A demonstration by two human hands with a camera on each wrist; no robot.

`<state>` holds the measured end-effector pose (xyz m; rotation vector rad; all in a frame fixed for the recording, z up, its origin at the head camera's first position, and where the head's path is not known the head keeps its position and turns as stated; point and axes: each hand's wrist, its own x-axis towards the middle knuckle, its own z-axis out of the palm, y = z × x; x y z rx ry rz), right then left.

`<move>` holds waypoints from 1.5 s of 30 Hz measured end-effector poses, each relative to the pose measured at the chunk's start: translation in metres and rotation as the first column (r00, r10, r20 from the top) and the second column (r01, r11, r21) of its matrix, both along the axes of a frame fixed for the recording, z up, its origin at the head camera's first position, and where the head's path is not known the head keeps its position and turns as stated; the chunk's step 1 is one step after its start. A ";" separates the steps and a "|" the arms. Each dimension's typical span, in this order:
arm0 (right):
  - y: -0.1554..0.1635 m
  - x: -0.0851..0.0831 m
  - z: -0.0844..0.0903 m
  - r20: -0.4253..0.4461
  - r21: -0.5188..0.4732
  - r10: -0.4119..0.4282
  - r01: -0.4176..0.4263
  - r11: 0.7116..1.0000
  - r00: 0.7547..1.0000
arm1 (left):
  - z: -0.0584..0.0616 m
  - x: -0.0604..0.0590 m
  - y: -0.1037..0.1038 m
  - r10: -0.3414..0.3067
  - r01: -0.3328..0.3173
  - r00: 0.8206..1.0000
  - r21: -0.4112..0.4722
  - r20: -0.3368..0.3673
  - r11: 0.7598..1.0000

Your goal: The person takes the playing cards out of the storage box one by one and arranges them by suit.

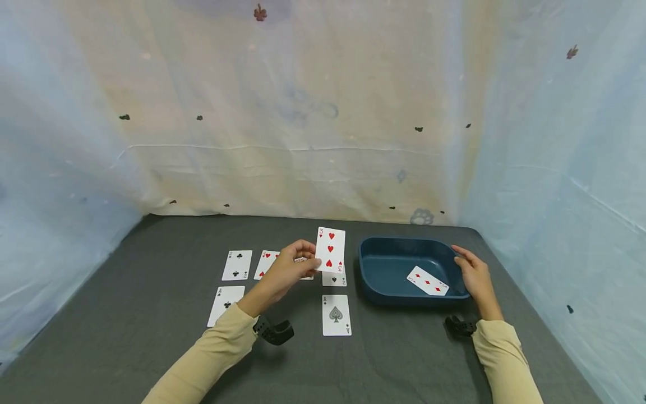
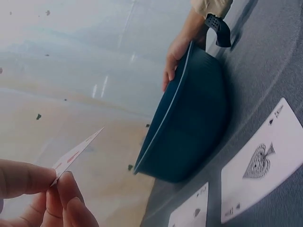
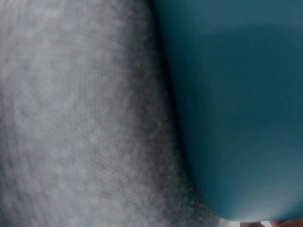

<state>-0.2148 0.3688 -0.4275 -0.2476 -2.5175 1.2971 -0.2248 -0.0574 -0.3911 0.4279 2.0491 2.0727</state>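
My left hand (image 1: 295, 264) pinches the three of hearts (image 1: 330, 249) upright above the cards laid on the grey table; the left wrist view shows that card (image 2: 75, 152) edge-on between my fingertips (image 2: 57, 189). My right hand (image 1: 473, 273) rests on the right rim of the dark blue tub (image 1: 383, 247), with fingers relaxed. Inside the tub lies a three of diamonds (image 1: 427, 280). The right wrist view shows only the tub wall (image 3: 236, 109) against the grey cloth.
On the table lie a two of clubs (image 1: 237, 265), an ace of clubs (image 1: 226, 304), a heart card (image 1: 266, 262), a two of spades (image 1: 335, 278) and the ace of spades (image 1: 336, 315). Pale cloth walls enclose three sides.
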 end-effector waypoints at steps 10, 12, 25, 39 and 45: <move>0.001 0.001 0.000 0.016 -0.011 0.003 -0.002 1.000 1.000 | -0.002 0.010 -0.029 0.041 -0.041 0.999 -0.035 -0.005 0.999; 0.001 0.001 0.000 0.014 -0.012 0.007 -0.007 1.000 1.000 | -0.003 0.012 -0.035 0.056 -0.056 0.998 -0.055 -0.009 0.997; 0.000 0.001 0.001 -0.016 -0.004 0.001 -0.001 1.000 1.000 | -0.014 0.028 -0.072 0.139 -0.135 0.990 -0.151 0.010 0.979; 0.000 0.002 0.001 -0.006 -0.016 -0.001 0.001 1.000 1.000 | -0.027 0.047 -0.099 0.135 -0.132 0.991 -0.207 0.003 0.969; 0.000 0.002 0.000 -0.010 -0.008 0.001 -0.002 1.000 1.000 | -0.029 0.052 -0.105 0.151 -0.148 0.988 -0.278 -0.010 0.949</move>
